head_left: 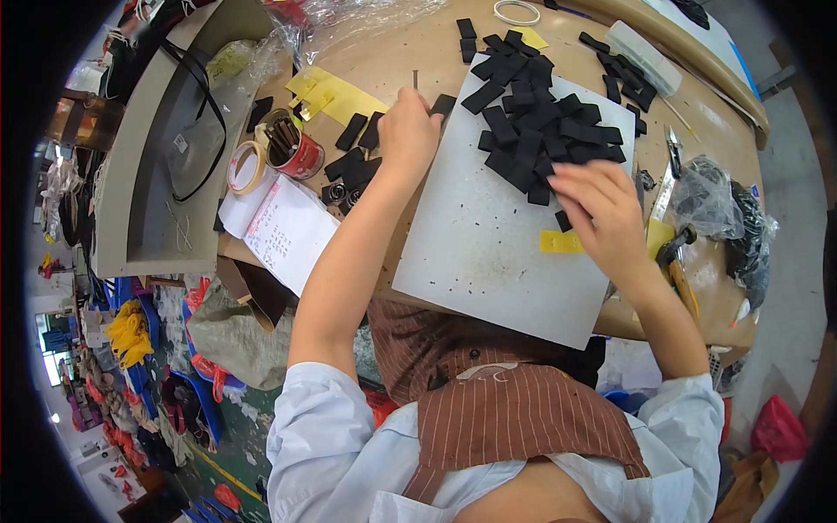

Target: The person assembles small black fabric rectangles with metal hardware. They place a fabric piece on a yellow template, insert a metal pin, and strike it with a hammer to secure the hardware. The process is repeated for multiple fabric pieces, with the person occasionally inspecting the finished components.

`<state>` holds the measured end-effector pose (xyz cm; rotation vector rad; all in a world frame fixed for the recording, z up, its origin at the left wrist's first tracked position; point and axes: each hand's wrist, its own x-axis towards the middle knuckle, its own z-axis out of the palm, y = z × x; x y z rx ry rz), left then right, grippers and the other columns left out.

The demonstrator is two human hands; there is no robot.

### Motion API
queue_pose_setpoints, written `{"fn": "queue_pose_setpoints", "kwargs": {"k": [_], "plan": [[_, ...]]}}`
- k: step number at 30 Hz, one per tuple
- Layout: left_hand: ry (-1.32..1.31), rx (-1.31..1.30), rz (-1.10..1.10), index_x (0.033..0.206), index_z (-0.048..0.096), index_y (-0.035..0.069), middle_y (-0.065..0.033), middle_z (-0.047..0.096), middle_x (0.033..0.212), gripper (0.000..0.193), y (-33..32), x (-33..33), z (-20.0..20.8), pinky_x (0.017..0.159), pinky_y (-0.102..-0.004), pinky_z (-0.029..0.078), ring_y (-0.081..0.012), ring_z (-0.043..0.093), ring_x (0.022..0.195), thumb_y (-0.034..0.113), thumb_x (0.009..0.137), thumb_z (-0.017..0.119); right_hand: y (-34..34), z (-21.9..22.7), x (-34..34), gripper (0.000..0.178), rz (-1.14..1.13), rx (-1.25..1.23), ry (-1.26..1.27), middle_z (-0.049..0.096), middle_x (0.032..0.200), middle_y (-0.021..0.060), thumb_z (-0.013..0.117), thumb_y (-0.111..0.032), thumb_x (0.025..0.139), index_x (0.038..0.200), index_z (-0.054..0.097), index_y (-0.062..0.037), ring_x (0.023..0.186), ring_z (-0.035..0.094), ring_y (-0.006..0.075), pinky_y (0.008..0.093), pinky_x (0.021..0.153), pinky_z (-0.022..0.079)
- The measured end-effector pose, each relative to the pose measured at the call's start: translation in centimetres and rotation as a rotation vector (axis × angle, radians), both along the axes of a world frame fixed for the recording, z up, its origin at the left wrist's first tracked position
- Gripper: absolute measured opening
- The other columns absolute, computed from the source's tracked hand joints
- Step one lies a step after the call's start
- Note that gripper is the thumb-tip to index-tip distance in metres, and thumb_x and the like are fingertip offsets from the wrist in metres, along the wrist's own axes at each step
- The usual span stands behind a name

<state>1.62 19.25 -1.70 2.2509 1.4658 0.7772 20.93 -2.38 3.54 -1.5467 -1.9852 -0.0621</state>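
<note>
A pile of short black fabric strips (523, 131) lies on a pale grey board (488, 253). At the pile's near right edge, my right hand (602, 209) reaches in with bent fingers apart, fingertips by one strip; no strip is plainly gripped. My left hand (410, 131) is closed just left of the board, its fingertips turned away, so what it holds is hidden. Just beyond its knuckles a thin metal pin (415, 78) sticks up. A single black strip (443, 106) lies beside that hand, and more loose black strips (351, 132) lie to its left.
On the left are a red tin of dark sticks (305, 157), a tape roll (247, 167) and a written notepad (288, 228). Snips (673, 152), a clear plastic box (643, 57) and plastic bags (708, 199) sit at the right. Yellow sheets (336, 98) lie at the back left.
</note>
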Motion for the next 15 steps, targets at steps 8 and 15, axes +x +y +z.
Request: {"fn": "queue_pose_setpoints", "kwargs": {"k": [8,15], "plan": [[-0.483,-0.327,-0.115,0.083,0.048,0.004,-0.0119,0.068,0.088,0.025,-2.1,-1.7,2.8,0.070,-0.0317,0.051,-0.0186,0.064,0.077,0.005,0.081,0.072,8.2,-1.2,4.4,0.035,0.278,-0.149,-0.139,0.065,0.120,0.0012,0.063,0.003,0.079,0.110,0.069,-0.0109,0.114,0.052,0.0271,0.0375,0.098,0.044],[-0.390,-0.793,-0.645,0.076,0.041,0.008,-0.0088,0.068,0.088,0.033,-14.6,-0.9,4.8,0.079,-0.0342,0.048,-0.0165,0.064,0.081,0.003,0.078,0.074,6.1,0.1,5.0,0.028,0.233,-0.132,-0.019,0.064,0.100,0.0048,0.073,-0.005,0.074,0.102,0.069,-0.0078,0.102,0.055,0.0264,0.0364,0.090,0.045]]}}
